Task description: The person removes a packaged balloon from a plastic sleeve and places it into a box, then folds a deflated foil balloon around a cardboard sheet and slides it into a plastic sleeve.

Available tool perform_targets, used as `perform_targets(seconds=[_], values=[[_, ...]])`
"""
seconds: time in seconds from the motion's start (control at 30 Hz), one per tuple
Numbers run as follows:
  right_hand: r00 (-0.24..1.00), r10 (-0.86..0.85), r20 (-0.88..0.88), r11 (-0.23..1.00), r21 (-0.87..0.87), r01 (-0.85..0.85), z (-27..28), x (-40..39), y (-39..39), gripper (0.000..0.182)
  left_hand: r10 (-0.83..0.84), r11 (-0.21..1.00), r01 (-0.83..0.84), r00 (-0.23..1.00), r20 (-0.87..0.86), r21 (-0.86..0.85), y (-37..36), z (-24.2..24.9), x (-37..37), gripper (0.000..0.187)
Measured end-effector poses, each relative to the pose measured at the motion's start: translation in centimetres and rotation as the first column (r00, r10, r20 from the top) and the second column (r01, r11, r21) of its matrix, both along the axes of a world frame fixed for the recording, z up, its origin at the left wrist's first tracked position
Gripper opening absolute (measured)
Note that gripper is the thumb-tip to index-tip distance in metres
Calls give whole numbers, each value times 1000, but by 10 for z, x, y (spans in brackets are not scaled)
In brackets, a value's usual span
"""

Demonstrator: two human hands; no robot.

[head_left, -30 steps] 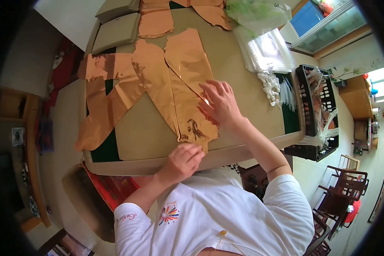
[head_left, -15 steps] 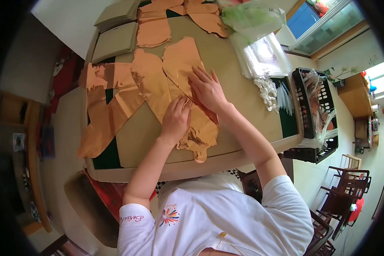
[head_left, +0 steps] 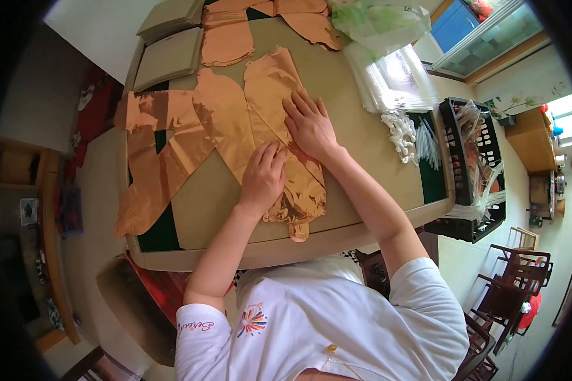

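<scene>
A copper-coloured foil balloon point(head_left: 270, 82), flat and folded lengthwise, lies on the table in front of me. My right hand point(head_left: 311, 127) rests flat on its right side, fingers stretched out. Close beside it, my left hand point(head_left: 264, 176) has its fingers curled together at the fold in the foil; the fingertips partly hide what they pinch. Toward me, the balloon's lower end is crinkled, with a small tab point(head_left: 299, 232). More flat copper foil balloons point(head_left: 171, 146) spread out to the left, touching the folded one.
Brown cardboard sheets point(head_left: 168, 58) are stacked at the back left, near more copper foil point(head_left: 227, 44). Clear plastic bags point(head_left: 397, 79), a green-white bag point(head_left: 381, 22), white ribbon point(head_left: 400, 136) and clear straws point(head_left: 428, 146) lie right. A black crate point(head_left: 467, 168) stands beside the table point(head_left: 388, 219).
The folded foil under my hands now lies flatter, its raised edge pressed down. My right hand has shifted slightly away from me; my left hand stays nearly in place.
</scene>
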State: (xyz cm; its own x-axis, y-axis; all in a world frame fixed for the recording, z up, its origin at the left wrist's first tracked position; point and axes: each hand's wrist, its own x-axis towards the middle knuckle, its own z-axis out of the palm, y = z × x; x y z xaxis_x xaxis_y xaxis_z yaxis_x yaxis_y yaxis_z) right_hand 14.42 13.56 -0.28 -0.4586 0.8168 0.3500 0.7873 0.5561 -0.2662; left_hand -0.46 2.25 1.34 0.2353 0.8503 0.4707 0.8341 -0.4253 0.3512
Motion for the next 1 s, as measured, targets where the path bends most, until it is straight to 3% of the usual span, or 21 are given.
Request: perform_targets(seconds=[0.27, 0.5, 0.6, 0.8, 1.0], values=[[1000, 5, 3, 1000, -22, -5, 2, 0, -2, 44, 45, 992, -34, 995, 90, -122, 21, 16, -1, 28], [995, -1, -102, 992, -125, -12, 11, 2, 2, 43, 28, 1000, -28, 998, 49, -13, 39, -3, 10, 31], [988, -12, -156, 997, -79, -1, 21, 6, 19, 43, 20, 1000, -18, 998, 52, -23, 36, -7, 9, 31], [1000, -19, -7, 999, -46, 19, 3, 1, 50, 45, 5, 999, -4, 999, 35, -46, 37, -3, 9, 31], [997, -41, -58, 999, 3, 41, 7, 0, 48, 46, 7, 998, -5, 999, 40, -55, 38, -1, 10, 33]])
